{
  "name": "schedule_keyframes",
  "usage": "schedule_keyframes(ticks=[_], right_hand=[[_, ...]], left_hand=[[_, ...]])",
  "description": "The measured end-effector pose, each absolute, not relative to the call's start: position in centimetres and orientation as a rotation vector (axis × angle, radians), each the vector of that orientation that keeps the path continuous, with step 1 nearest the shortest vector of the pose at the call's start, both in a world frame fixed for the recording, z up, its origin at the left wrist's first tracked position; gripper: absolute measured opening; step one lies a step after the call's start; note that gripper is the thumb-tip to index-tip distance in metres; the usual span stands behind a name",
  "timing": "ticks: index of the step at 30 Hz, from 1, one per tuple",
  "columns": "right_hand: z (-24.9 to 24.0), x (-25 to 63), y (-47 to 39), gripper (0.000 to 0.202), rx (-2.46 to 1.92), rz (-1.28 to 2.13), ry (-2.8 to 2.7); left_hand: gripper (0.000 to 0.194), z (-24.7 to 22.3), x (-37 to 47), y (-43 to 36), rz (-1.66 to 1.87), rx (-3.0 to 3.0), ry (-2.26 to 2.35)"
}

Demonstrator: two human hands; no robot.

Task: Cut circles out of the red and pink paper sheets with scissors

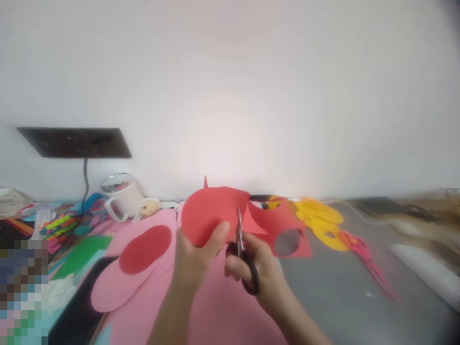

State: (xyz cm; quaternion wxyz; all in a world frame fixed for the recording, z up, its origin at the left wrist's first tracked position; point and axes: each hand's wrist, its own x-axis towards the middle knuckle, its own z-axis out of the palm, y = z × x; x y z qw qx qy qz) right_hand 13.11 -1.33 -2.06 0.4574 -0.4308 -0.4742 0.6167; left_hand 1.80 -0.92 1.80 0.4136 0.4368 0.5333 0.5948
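Red paper is pinched by the left hand; the right hand clasps black-handled scissors.

No readable text, labels, brands, numbers or signs anywhere in view.

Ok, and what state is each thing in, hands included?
Left hand: gripping the red paper.
Right hand: gripping the black-handled scissors.
Red paper: held up, rounded at the left.
Black-handled scissors: raised at the red paper; opening unclear.
Red oval: cut out, lying on the pink ovals.
Pink ovals: cut out, overlapping.
Yellow pieces: loosely piled.
Pink scissors: lying down, blurred.
White mug: upright, contents hidden.
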Motion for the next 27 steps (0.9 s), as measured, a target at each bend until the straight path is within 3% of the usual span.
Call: schedule_keyframes(ticks=[7, 19, 27], right_hand=[[-2.5, 13.2, -1.0, 0.038, -0.939, 1.478, -1.163], [-1.5, 13.2, -0.9, 0.055, -0.926, 1.473, -1.206], [-1.6, 13.2, -0.9, 0.049, -0.952, 1.488, -1.192]], left_hand=[[0.014, 2.3, 1.6, -1.3, 1.414, 1.165, 1.384], [0.018, 2.1, 1.4, -1.4, 1.351, 1.192, 1.393], [0.014, 2.1, 1.4, -1.3, 1.357, 1.185, 1.388]])
